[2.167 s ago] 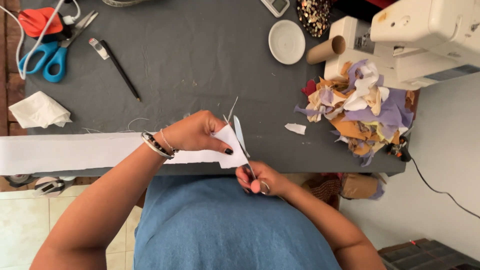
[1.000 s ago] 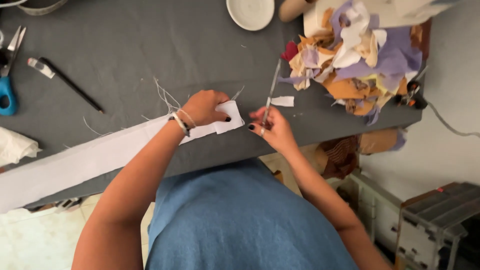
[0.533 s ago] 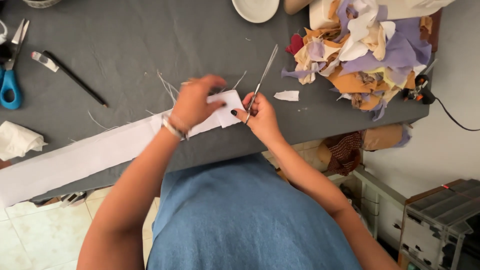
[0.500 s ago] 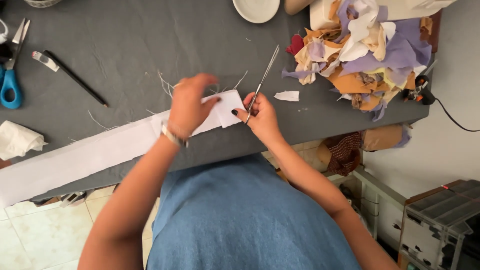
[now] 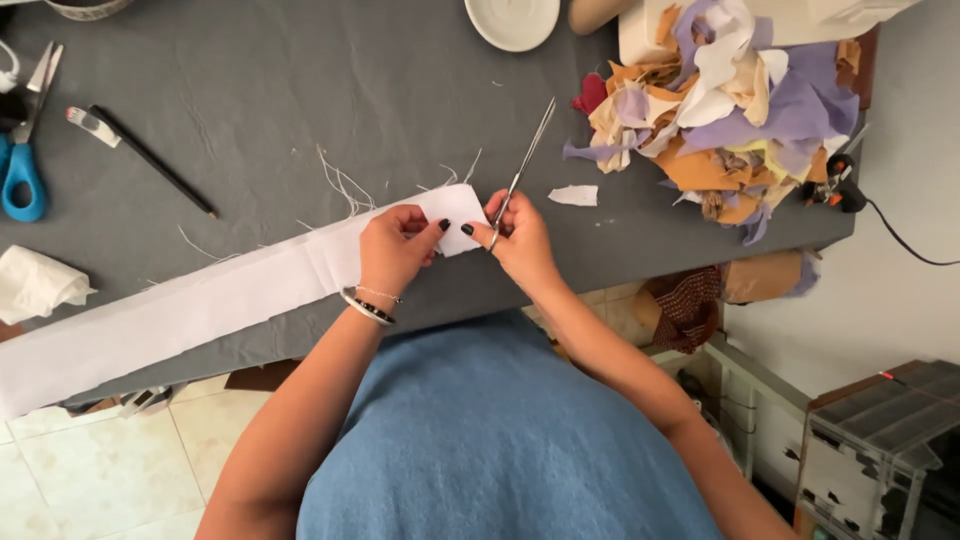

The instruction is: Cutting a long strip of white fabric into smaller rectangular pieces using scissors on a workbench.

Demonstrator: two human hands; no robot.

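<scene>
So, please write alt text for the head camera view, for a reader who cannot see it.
Seen from above, a person's left hand pinches the end of a long white fabric strip on a grey table, while the right hand holds slim scissors. Colourful fabric scraps lie piled nearby.

- The white fabric strip (image 5: pixel 200 305) runs off the left edge, its far end unseen.
- The left hand (image 5: pixel 392 250) covers part of the strip's near end.
- The right hand (image 5: pixel 518 238) hides the handles of the thin scissors (image 5: pixel 527 155).
- The white dish (image 5: pixel 513 18) is cut by the top edge.
- The blue-handled scissors (image 5: pixel 24 150) are clipped at the left edge.
- What lies under the scrap pile (image 5: pixel 720 110) cannot be told.
</scene>
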